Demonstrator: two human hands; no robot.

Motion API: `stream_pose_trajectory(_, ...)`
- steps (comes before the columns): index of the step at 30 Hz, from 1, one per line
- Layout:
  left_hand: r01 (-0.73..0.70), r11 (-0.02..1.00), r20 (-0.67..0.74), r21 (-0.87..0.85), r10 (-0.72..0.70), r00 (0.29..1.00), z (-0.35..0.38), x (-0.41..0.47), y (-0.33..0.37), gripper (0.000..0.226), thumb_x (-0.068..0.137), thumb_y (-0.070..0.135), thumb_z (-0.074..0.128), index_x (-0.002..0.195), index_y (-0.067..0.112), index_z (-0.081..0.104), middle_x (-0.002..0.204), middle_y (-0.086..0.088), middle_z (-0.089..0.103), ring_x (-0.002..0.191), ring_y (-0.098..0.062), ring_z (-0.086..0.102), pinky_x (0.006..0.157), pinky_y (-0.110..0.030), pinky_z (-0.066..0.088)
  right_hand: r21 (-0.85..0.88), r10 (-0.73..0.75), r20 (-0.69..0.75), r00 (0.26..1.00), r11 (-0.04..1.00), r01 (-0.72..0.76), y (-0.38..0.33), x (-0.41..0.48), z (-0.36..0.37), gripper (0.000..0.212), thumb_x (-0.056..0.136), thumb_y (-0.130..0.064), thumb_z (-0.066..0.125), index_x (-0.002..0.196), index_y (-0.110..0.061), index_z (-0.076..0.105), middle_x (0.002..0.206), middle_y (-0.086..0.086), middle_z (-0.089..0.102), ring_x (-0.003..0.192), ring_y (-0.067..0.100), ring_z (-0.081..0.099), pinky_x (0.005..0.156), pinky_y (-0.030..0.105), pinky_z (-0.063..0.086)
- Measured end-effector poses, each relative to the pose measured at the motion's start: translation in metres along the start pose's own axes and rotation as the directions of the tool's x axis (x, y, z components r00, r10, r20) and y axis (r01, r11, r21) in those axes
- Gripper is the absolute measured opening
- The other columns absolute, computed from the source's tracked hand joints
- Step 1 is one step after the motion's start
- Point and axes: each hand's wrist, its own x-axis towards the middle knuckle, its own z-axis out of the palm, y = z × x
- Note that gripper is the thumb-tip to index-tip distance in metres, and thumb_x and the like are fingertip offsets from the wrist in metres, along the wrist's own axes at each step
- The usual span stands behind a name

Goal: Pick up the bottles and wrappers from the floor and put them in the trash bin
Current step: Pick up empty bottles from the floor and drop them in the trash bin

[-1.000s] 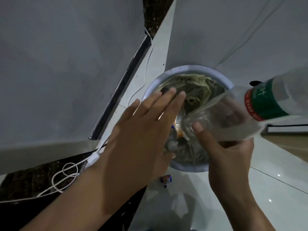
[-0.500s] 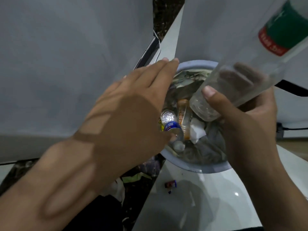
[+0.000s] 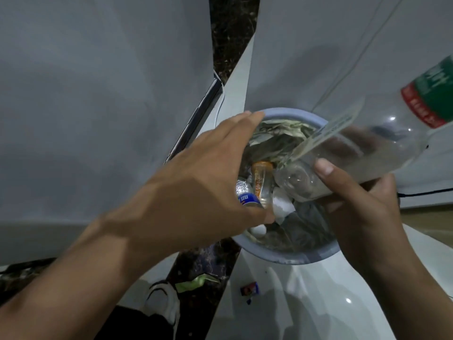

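Clear bottle [image 3: 382, 143], gripped near its base by the right hand [image 3: 362, 217], now tilts steeper than a second ago, its base above the trash bin [image 3: 289, 256] but not inside. The left hand [image 3: 203, 182], fingers straight and empty, has slid aside, uncovering the opening. We judge the drop imminent; a small wrapper [image 3: 250, 288] remains on the floor [image 3: 318, 303].

The large bottle [image 3: 382, 148] has tipped base-down over the trash bin [image 3: 294, 258] — the left hand [image 3: 196, 190] slid towards its rim.

Bare forearms [image 3: 98, 253], white shoe [image 3: 163, 301]
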Motion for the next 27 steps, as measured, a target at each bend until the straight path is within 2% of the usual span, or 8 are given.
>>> stream_pose_trajectory(1, -0.059, 0.997, 0.066, -0.044, 0.062, 0.996, 0.002, -0.013, 0.001, 0.113, 0.05, 0.081, 0.071, 0.147, 0.054, 0.02, 0.152, 0.034, 0.025, 0.146, 0.003, 0.019, 0.115, -0.03, 0.029, 0.062, 0.014, 0.02, 1.0, 0.998, -0.015, 0.001, -0.001, 0.001, 0.06, 0.076, -0.027, 0.082, 0.129, -0.014, 0.058, 0.119, 0.007, 0.071, 0.114, 0.027, 0.068, 0.091, 0.043, 0.056)
stream_pose_trajectory(3, -0.072, 0.968, -0.088, -0.239, 0.052, 0.995, 0.015, -0.001, -0.024, 0.089, 0.038, 0.088, 0.066, 0.116, 0.049, 0.047, 0.12, 0.034, 0.048, 0.145, -0.006, 0.031, 0.11, -0.026, 0.032, 0.184, 0.056, 0.109, 0.992, 0.98, -0.075, 0.001, -0.004, 0.006, 0.056, 0.081, -0.022, 0.076, 0.133, -0.016, 0.057, 0.122, 0.006, 0.07, 0.113, 0.024, 0.069, 0.083, 0.036, 0.059)
stream_pose_trajectory(5, -0.213, 0.958, -0.146, -0.19, 0.187, 0.971, 0.02, 0.004, -0.019, 0.07, 0.05, 0.073, 0.075, 0.11, 0.045, 0.053, 0.108, 0.029, 0.057, 0.138, -0.007, 0.045, 0.104, -0.021, 0.038, 0.276, 0.039, 0.281, 0.959, 0.954, -0.12, 0.002, -0.007, 0.01, 0.049, 0.084, -0.025, 0.075, 0.131, -0.021, 0.062, 0.126, 0.003, 0.068, 0.107, 0.014, 0.07, 0.076, 0.025, 0.058)
stream_pose_trajectory(7, -0.212, 0.953, -0.041, -0.216, 0.208, 0.977, 0.014, 0.001, 0.011, 0.071, 0.066, 0.047, 0.086, 0.126, 0.047, 0.048, 0.113, 0.022, 0.065, 0.115, 0.007, 0.058, 0.091, -0.014, 0.049, 0.295, 0.037, 0.425, 0.904, 0.939, -0.177, 0.001, -0.01, 0.013, 0.057, 0.088, -0.036, 0.069, 0.141, -0.017, 0.056, 0.14, 0.007, 0.06, 0.116, 0.016, 0.065, 0.09, 0.031, 0.054)
stream_pose_trajectory(9, -0.06, 0.935, -0.126, -0.35, 0.017, 0.992, 0.007, 0.003, 0.025, 0.062, 0.072, 0.041, 0.086, 0.123, 0.039, 0.051, 0.106, 0.019, 0.069, 0.098, 0.006, 0.065, 0.078, -0.019, 0.056, 0.19, 0.15, 0.456, 0.877, 0.947, -0.26, 0.0, -0.009, 0.009, 0.086, 0.083, -0.055, 0.069, 0.153, -0.015, 0.04, 0.154, 0.007, 0.048, 0.138, 0.023, 0.049, 0.112, 0.051, 0.038)
stream_pose_trajectory(12, 0.018, 0.941, -0.109, -0.338, -0.058, 0.992, 0.01, 0.013, 0.017, 0.055, 0.071, 0.046, 0.081, 0.115, 0.036, 0.05, 0.099, 0.014, 0.07, 0.087, 0.002, 0.068, 0.074, -0.028, 0.059, -0.022, 0.161, 0.368, 0.916, 0.986, -0.164, 0.0, -0.006, 0.0, 0.084, 0.081, -0.067, 0.063, 0.15, -0.024, 0.044, 0.152, -0.006, 0.051, 0.143, 0.015, 0.043, 0.117, 0.051, 0.028)
stream_pose_trajectory(18, 0.089, 0.939, -0.105, -0.331, -0.131, 0.986, 0.017, 0.037, 0.002, 0.066, 0.065, 0.062, 0.076, 0.118, 0.034, 0.05, 0.103, 0.014, 0.069, 0.092, -0.002, 0.068, 0.081, -0.038, 0.058, -0.504, -0.146, 0.09, 0.985, 0.847, 0.171, 0.009, -0.006, -0.007, 0.06, 0.086, -0.057, 0.052, 0.141, -0.034, 0.05, 0.139, -0.022, 0.054, 0.13, -0.004, 0.049, 0.101, 0.01, 0.04)
stream_pose_trajectory(27, 0.131, 0.932, -0.128, -0.338, -0.184, 0.975, 0.039, 0.057, 0.007, 0.049, 0.075, 0.051, 0.079, 0.111, 0.038, 0.048, 0.102, 0.021, 0.058, 0.097, 0.01, 0.057, 0.07, -0.01, 0.046, -0.493, -0.205, -0.033, 0.978, 0.855, 0.163, 0.008, -0.003, -0.011, 0.051, 0.086, -0.049, 0.057, 0.134, -0.032, 0.051, 0.133, -0.013, 0.058, 0.126, 0.01, 0.056, 0.102, 0.037, 0.051)
